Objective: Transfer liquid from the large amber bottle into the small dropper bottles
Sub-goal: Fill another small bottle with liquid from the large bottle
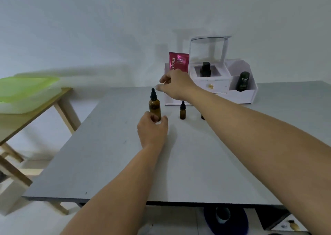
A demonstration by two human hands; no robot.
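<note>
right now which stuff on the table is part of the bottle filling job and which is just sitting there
In use:
- large amber bottle, base held by the left hand
- small dropper bottle
- right hand, near the large bottle's dropper cap

Just sitting there:
- white organizer
- pink sachet
- dark tube
- green tray on the side table

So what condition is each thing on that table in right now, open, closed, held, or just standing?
Large amber bottle: upright, dropper cap on, base gripped by the left hand.
Right hand: empty, fingers near the cap, not yet on it.
Small dropper bottle: upright, capped, untouched.
Second small bottle: mostly hidden behind the right forearm.
White organizer: clear lid raised, drawer shut.
Pink sachet: standing upright.
</note>
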